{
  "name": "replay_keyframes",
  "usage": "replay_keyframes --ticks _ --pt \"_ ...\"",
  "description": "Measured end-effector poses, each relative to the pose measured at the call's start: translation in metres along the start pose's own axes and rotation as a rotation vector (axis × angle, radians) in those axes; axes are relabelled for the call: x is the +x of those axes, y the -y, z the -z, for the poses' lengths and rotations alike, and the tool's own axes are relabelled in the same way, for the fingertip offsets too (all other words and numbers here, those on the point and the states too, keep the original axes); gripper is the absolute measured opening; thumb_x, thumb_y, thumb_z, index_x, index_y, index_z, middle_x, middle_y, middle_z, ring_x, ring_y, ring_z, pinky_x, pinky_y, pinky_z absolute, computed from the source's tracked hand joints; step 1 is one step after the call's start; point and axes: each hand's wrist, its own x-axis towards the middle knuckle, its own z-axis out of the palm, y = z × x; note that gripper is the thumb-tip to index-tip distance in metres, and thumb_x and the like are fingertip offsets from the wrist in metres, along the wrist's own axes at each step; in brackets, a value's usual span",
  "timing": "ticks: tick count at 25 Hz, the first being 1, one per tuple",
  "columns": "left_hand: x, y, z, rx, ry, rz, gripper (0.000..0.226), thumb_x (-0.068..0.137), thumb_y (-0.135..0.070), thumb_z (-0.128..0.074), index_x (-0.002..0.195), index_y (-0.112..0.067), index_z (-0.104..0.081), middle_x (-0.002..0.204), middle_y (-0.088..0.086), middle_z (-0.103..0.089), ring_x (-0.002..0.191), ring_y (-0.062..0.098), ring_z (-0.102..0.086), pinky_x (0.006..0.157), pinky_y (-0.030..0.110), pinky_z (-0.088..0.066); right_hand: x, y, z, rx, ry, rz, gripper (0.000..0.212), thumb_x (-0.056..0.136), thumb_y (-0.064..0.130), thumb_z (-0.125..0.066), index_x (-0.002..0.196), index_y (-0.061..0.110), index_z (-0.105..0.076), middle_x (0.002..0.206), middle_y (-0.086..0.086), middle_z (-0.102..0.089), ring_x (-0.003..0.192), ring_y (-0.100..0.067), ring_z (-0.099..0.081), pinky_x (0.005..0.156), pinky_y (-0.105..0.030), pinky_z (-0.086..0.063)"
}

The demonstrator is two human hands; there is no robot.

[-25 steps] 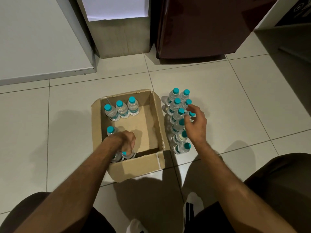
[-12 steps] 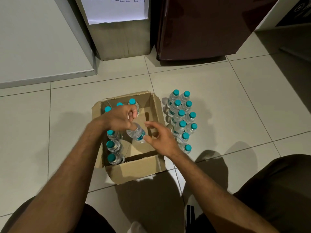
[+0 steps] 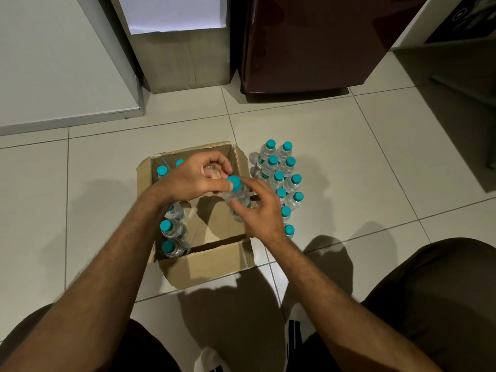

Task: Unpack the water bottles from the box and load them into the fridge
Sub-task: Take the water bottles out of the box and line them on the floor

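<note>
Above the box (image 3: 204,264), left hand (image 3: 192,181) pinches bottle (image 3: 237,196) at its cap; right hand (image 3: 255,213) curls round its body. Best: right takes full grip before left lets go.

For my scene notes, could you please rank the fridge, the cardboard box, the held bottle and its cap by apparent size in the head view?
1. Fridge, though cropped
2. Cardboard box
3. Held bottle
4. Its cap

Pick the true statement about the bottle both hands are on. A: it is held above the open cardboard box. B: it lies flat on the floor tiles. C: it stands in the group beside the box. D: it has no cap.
A: the left hand and right hand hold the bottle, teal cap on, above the cardboard box.
</note>
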Motion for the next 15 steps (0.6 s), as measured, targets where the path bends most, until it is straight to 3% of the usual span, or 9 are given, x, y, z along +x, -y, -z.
replay_keyframes --ticks 4,6,9,12,15 --pt "0.001 0.014 0.000 0.126 -0.006 0.022 0.026 0.081 -0.018 -0.080 0.105 -0.021 -0.069 0.099 -0.004 -0.068 0.091 0.011 -0.066 0.081 0.032 -0.057 0.006 -0.003 0.034 0.035 -0.114 -0.132 0.051 0.079 0.036 -0.078 0.125 0.023 -0.062 0.119 0.010 -0.063 0.108 -0.006 -0.060 0.089 -0.028 -0.055" --pt "0.004 0.028 -0.002 0.236 0.016 0.070 0.026 0.081 -0.018 -0.080 0.105 -0.024 -0.069 0.099 -0.006 -0.066 0.093 0.012 -0.065 0.085 0.039 -0.057 0.010 -0.008 0.056 0.044 -0.174 -0.186 0.046 0.081 0.029 -0.079 0.123 0.021 -0.062 0.117 0.010 -0.065 0.103 -0.004 -0.062 0.085 -0.021 -0.056" --pt "0.007 0.041 -0.006 0.329 0.055 0.148 0.025 0.084 -0.018 -0.077 0.105 -0.028 -0.067 0.095 -0.004 -0.065 0.089 0.013 -0.064 0.082 0.037 -0.056 0.013 -0.023 0.092 0.028 -0.257 -0.212 0.036 0.082 0.022 -0.076 0.115 0.020 -0.062 0.107 0.012 -0.066 0.093 -0.003 -0.063 0.071 -0.016 -0.055" --pt "0.009 0.045 -0.006 0.358 0.085 0.204 0.023 0.086 -0.016 -0.075 0.105 -0.027 -0.066 0.091 0.006 -0.065 0.079 0.015 -0.061 0.072 0.030 -0.052 0.010 -0.046 0.116 -0.014 -0.309 -0.279 0.030 0.083 0.023 -0.071 0.111 0.023 -0.060 0.103 0.015 -0.064 0.094 -0.011 -0.064 0.074 -0.025 -0.058" --pt "0.012 0.049 -0.005 0.359 0.087 0.213 0.024 0.087 -0.016 -0.074 0.106 -0.026 -0.065 0.092 0.010 -0.066 0.081 0.023 -0.063 0.075 0.035 -0.053 0.006 -0.070 0.122 -0.066 -0.311 -0.343 0.030 0.083 0.020 -0.071 0.110 0.021 -0.058 0.102 0.009 -0.063 0.093 -0.012 -0.063 0.075 -0.028 -0.058"
